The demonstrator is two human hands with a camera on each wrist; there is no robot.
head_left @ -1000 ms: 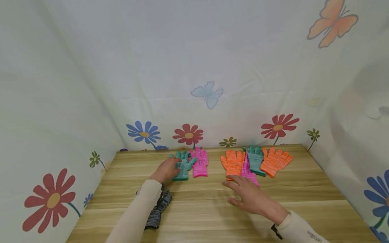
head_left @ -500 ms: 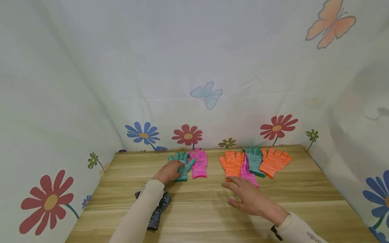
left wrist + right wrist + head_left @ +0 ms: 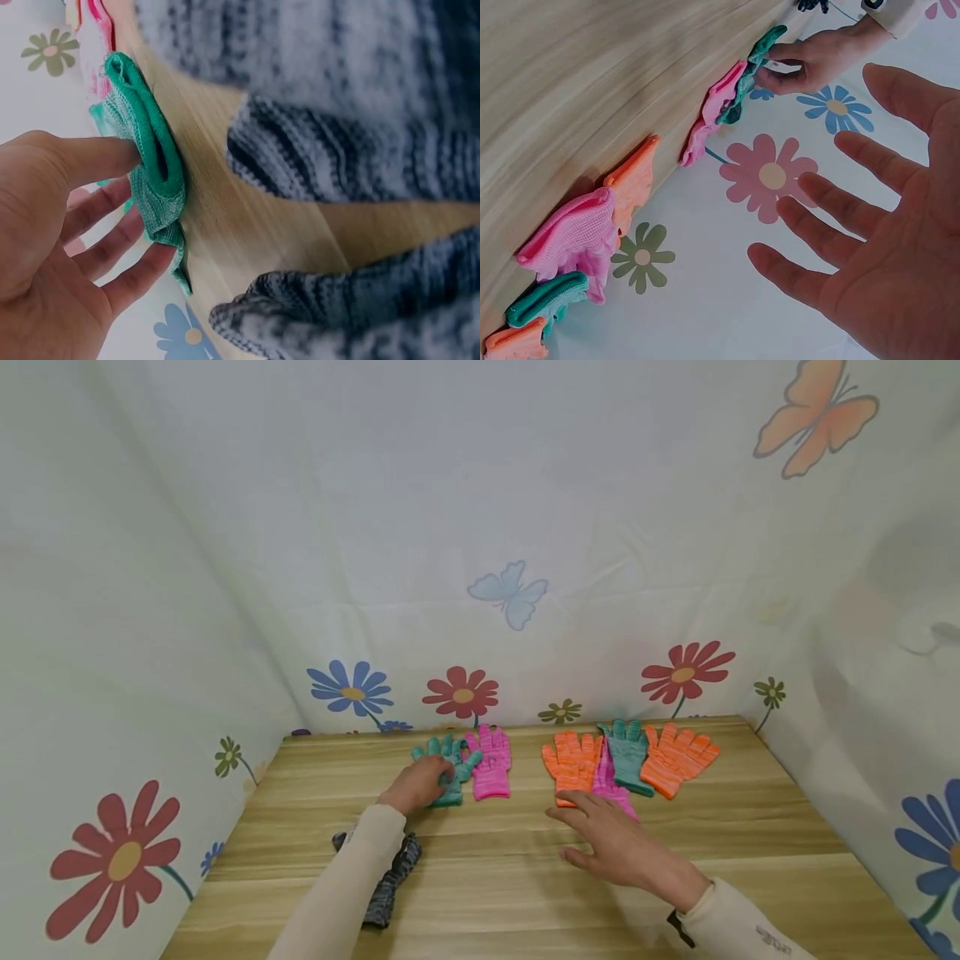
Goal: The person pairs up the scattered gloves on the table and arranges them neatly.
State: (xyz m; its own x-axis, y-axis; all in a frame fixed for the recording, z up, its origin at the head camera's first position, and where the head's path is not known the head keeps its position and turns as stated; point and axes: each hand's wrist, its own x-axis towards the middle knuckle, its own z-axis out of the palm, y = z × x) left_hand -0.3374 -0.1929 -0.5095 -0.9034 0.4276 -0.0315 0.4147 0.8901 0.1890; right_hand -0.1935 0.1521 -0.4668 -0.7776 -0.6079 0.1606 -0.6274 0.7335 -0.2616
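My left hand (image 3: 416,783) reaches onto a teal knit glove (image 3: 452,792) lying at the back of the table, left of centre. In the left wrist view the thumb meets the cuff of this teal glove (image 3: 161,154), while the other fingers stretch loosely against its far side. A pink glove (image 3: 492,770) lies right beside it. My right hand (image 3: 622,845), palm down with fingers spread and holding nothing, hovers just in front of an orange glove (image 3: 574,760). Its fingertips overlap that cuff in the head view; the right wrist view shows them apart from the gloves.
Right of the orange glove lie a pink glove (image 3: 611,795), a teal glove (image 3: 628,762) and another orange glove (image 3: 678,758), overlapping. Dark grey knit gloves (image 3: 385,895) lie partly under my left sleeve. A flowered white curtain (image 3: 517,668) stands behind the wooden table (image 3: 480,893).
My left hand has shifted slightly right and toward me over the teal glove, its fingers lower on it. The right hand stays nearly still.
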